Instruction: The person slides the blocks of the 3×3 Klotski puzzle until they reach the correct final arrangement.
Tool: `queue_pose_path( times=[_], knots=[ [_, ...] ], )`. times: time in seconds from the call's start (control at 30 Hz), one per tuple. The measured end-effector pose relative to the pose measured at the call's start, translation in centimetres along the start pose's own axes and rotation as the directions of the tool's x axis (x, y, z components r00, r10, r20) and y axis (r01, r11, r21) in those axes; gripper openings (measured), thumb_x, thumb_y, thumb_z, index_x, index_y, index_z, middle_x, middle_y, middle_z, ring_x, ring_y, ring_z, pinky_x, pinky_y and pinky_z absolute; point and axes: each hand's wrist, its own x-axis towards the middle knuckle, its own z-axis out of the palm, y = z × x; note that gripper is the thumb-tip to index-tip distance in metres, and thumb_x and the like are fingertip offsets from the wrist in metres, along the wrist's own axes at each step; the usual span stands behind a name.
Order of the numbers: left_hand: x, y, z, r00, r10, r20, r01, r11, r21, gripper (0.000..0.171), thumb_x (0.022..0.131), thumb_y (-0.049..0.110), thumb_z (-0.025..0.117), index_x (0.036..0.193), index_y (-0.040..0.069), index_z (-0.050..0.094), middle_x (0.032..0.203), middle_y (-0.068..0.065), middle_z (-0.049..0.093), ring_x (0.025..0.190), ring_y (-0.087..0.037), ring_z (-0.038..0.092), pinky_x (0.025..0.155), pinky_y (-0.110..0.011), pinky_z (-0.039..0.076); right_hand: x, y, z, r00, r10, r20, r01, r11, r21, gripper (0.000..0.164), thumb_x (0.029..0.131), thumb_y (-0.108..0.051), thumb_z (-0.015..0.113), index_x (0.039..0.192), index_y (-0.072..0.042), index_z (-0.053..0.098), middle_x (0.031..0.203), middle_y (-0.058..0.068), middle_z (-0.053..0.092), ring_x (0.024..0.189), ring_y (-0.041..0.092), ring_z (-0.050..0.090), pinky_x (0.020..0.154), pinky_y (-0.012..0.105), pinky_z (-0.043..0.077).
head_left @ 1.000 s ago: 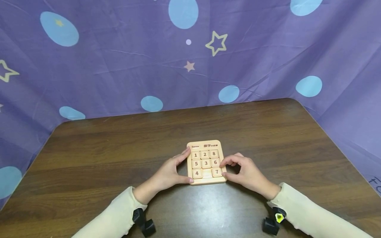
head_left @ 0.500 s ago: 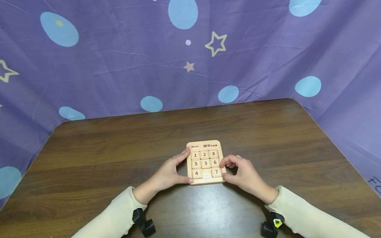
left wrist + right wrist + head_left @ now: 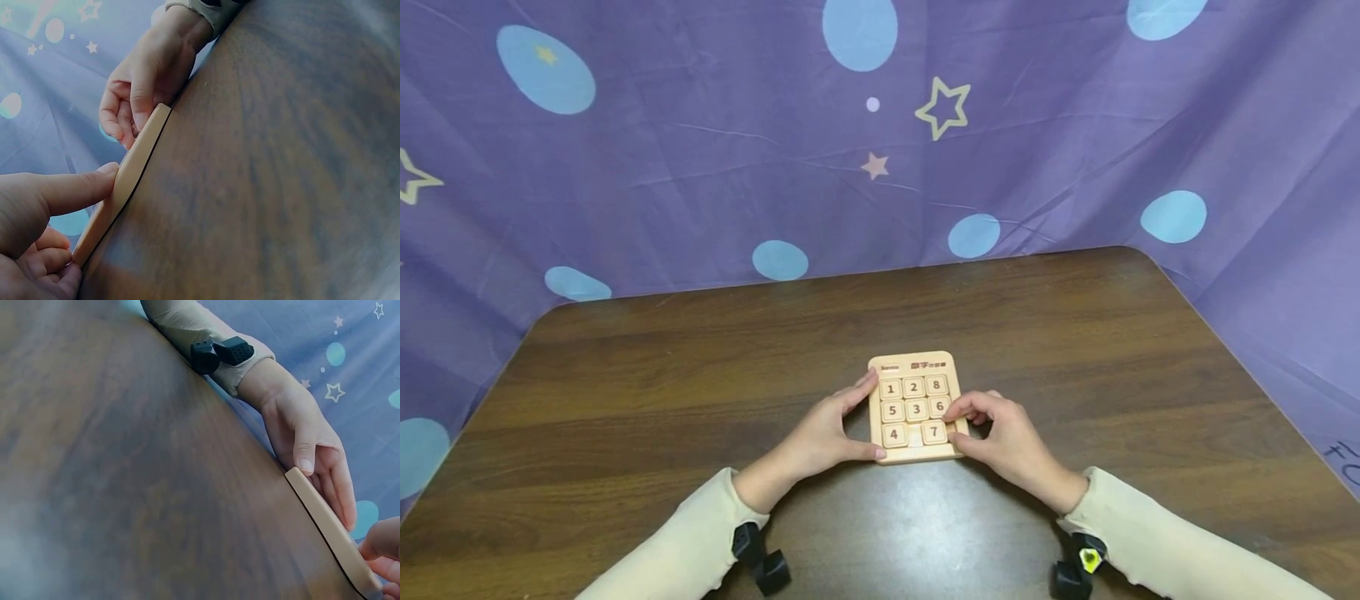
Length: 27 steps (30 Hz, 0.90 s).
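A pale wooden sliding number puzzle lies flat on the table, with numbered square tiles in rows. My left hand holds its left side, thumb at the near left corner and fingertips by the upper left edge. At the lower right, my right hand has thumb and forefinger on the number 7 tile. That tile sits between the middle and right columns of the bottom row, with a gap between it and the number 4 tile. Both wrist views show the puzzle edge-on, so its tiles are hidden there.
The brown wooden table extends around the puzzle on all sides. A purple curtain with stars and blue spots hangs behind it. Black devices are strapped at both wrists, by the cream sleeves.
The number 7 tile has slid left from the right column, and my right thumb and forefinger have moved left with it. My left hand keeps its hold on the puzzle.
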Motion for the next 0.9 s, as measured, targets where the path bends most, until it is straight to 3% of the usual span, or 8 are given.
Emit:
queue_pose_path(
  times=[0.5,0.9],
  knots=[
    [0.0,0.0,-0.1,1.000,-0.003,0.008,0.003,1.000,0.002,0.097,0.065,0.014,0.085,0.145,0.000,0.030,0.152,-0.009,0.026,0.140,-0.026,0.023,0.115,-0.044,0.017,0.4,-0.5,1.0,1.000,-0.023,-0.010,0.023,1.000,0.011,0.020,0.067,-0.007,0.081,0.080,-0.018,0.071,0.075,-0.009,0.062,0.071,0.009,0.048,0.063,0.022,0.041],
    [0.0,0.0,0.0,1.000,-0.013,0.004,0.013,1.000,-0.007,0.098,0.065,0.014,0.085,0.145,0.001,0.030,0.153,-0.007,0.027,0.141,-0.025,0.022,0.115,-0.045,0.016,1.3,0.8,-0.5,1.000,0.003,-0.013,-0.003,0.999,-0.037,0.029,0.068,-0.003,0.078,0.094,-0.012,0.068,0.083,-0.005,0.063,0.075,0.010,0.052,0.067,0.024,0.044]
  ],
)
